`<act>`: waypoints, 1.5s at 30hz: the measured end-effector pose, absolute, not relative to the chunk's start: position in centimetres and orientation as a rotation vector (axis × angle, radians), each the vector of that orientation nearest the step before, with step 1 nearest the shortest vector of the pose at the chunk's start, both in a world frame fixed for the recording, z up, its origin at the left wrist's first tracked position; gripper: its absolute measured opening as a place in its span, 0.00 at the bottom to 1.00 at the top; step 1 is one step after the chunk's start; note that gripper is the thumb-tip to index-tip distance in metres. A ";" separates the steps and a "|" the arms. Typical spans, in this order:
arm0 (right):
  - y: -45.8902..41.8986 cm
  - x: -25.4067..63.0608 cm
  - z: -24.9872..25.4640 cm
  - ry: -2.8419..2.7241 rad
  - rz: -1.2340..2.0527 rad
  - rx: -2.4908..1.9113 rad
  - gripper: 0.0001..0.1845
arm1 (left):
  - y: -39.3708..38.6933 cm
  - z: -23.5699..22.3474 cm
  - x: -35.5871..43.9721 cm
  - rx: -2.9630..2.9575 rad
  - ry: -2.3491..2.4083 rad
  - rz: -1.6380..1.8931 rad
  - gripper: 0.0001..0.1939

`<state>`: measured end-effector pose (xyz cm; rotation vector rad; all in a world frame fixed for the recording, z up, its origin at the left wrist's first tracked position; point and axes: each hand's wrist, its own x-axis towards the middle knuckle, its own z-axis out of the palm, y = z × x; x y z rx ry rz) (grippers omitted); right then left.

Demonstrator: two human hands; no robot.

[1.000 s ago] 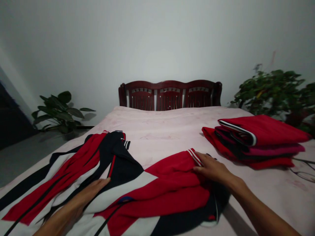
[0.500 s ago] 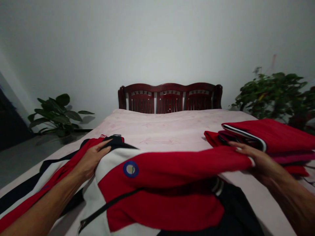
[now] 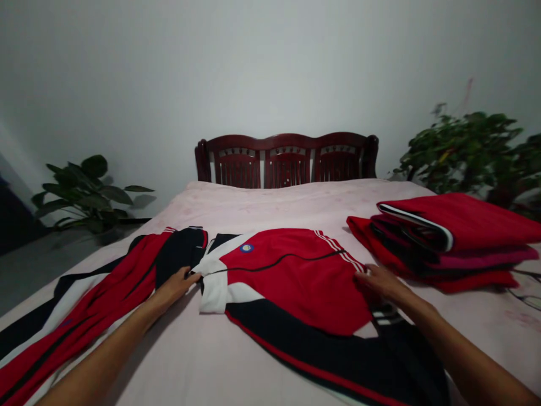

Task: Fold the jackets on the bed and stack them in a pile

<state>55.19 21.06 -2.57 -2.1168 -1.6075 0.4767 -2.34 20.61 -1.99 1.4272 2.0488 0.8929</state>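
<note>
A red, white and navy zip jacket (image 3: 291,282) lies spread on the bed, its white collar to the left and its striped hem to the right. A round blue badge (image 3: 247,248) shows on its chest. My left hand (image 3: 180,282) pinches the collar beside the zip. At the opposite end, my right hand (image 3: 382,282) is closed on the striped hem, fingertips partly hidden. One navy sleeve stretches toward the lower right, beneath my right forearm. Left of it, a second jacket (image 3: 97,299) of similar colours lies lengthwise, partly behind my left arm.
Folded red and magenta clothes (image 3: 460,225) are stacked on the right of the bed. Eyeglasses (image 3: 528,298) lie at the right edge. A pale pink sheet (image 3: 270,208) covers the bed before a dark wooden headboard (image 3: 287,160). Leafy plants (image 3: 91,192) stand on both sides.
The jacket has come down from a raised, bunched hold to lying flatter on the bed. My left hand has shifted to its collar, my right hand from the sleeve end to the hem.
</note>
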 end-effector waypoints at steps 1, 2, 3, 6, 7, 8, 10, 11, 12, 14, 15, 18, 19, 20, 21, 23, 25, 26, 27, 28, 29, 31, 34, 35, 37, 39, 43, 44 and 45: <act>20.6 55.9 -3.4 -1.648 0.469 -2.193 0.21 | 20.0 -2.7 -2.0 1.355 1.993 0.887 0.32; 20.3 56.4 -4.0 -1.672 0.461 -2.238 0.24 | 19.5 -3.2 -1.4 1.275 1.930 0.894 0.35; 20.0 56.6 -4.5 -1.686 0.447 -2.260 0.26 | 19.2 -3.6 -0.7 1.205 1.874 0.913 0.39; 19.4 55.5 -5.3 -1.708 0.466 -2.215 0.29 | 18.8 -3.6 2.0 1.146 1.753 1.005 0.44; 19.2 55.0 -5.4 -1.714 0.485 -2.166 0.29 | 18.7 -3.4 2.8 1.130 1.683 1.046 0.44; 18.9 54.6 -5.5 -1.714 0.489 -2.115 0.29 | 18.6 -3.1 3.4 1.109 1.605 1.084 0.43; 18.1 54.4 -5.3 -1.699 0.406 -2.052 0.29 | 18.0 -2.4 4.0 1.061 1.487 1.157 0.41; 17.6 54.8 -5.1 -1.686 0.329 -2.051 0.29 | 17.5 -2.1 3.8 1.038 1.463 1.188 0.41; 17.1 55.4 -5.0 -1.673 0.262 -2.071 0.29 | 16.9 -1.9 3.2 1.021 1.465 1.210 0.41; 16.1 57.2 -5.1 -1.665 0.215 -2.151 0.28 | 15.3 -2.0 1.5 0.988 1.492 1.194 0.41; 15.6 58.2 -5.3 -1.664 0.227 -2.188 0.27 | 14.4 -2.2 0.6 0.976 1.508 1.154 0.40; 14.2 60.8 -6.5 -1.656 0.272 -2.183 0.32 | 12.0 -3.1 -1.7 0.954 1.563 1.017 0.41; 13.8 61.3 -6.9 -1.649 0.285 -2.155 0.35 | 11.5 -3.4 -2.0 0.955 1.582 1.009 0.41; 13.4 61.6 -7.2 -1.638 0.307 -2.132 0.37 | 11.2 -3.6 -2.1 0.967 1.605 1.018 0.41; 13.1 61.6 -7.4 -1.626 0.339 -2.120 0.39 | 11.1 -3.7 -1.9 0.991 1.634 1.032 0.41; 12.7 61.0 -7.3 -1.585 0.380 -2.128 0.41 | 11.3 -3.8 -1.3 1.069 1.713 1.055 0.40; 12.5 59.6 -6.8 -1.534 0.369 -2.143 0.41 | 11.7 -4.1 -0.6 1.190 1.786 1.086 0.39; 12.5 58.8 -6.5 -1.517 0.368 -2.137 0.40 | 11.9 -4.4 -0.4 1.263 1.819 1.112 0.39; 12.5 58.0 -6.2 -1.510 0.377 -2.119 0.38 | 11.9 -4.7 -0.4 1.336 1.845 1.141 0.39; 12.5 57.3 -5.9 -1.513 0.392 -2.091 0.36 | 11.9 -5.0 -0.5 1.392 1.860 1.168 0.39; 12.5 56.8 -5.7 -1.522 0.404 -2.065 0.33 | 11.9 -5.4 -0.9 1.419 1.863 1.191 0.39; 12.4 56.4 -5.3 -1.538 0.380 -2.047 0.29 | 11.6 -6.0 -2.1 1.393 1.863 1.232 0.37; 12.0 57.2 -5.4 -1.504 0.225 -2.141 0.27 | 10.9 -6.6 -3.8 1.375 1.961 1.231 0.32; 11.9 57.6 -5.6 -1.481 0.200 -2.181 0.28 | 10.6 -6.8 -4.0 1.417 2.033 1.203 0.30; 11.7 58.3 -6.3 -1.460 0.233 -2.210 0.28 | 10.0 -7.2 -3.9 1.532 2.175 1.120 0.26; 11.4 58.7 -7.1 -1.463 0.310 -2.134 0.28 | 9.2 -7.5 -3.2 1.624 2.270 1.045 0.25; 10.2 58.5 -8.2 -1.396 0.392 -1.880 0.29 | 7.9 -7.6 -1.7 1.717 2.440 0.862 0.27; 9.7 58.4 -8.3 -1.364 0.409 -1.847 0.29 | 7.7 -7.7 -1.5 1.761 2.476 0.804 0.28; 9.3 58.2 -8.3 -1.329 0.413 -1.835 0.29 | 7.5 -7.7 -1.4 1.809 2.503 0.750 0.28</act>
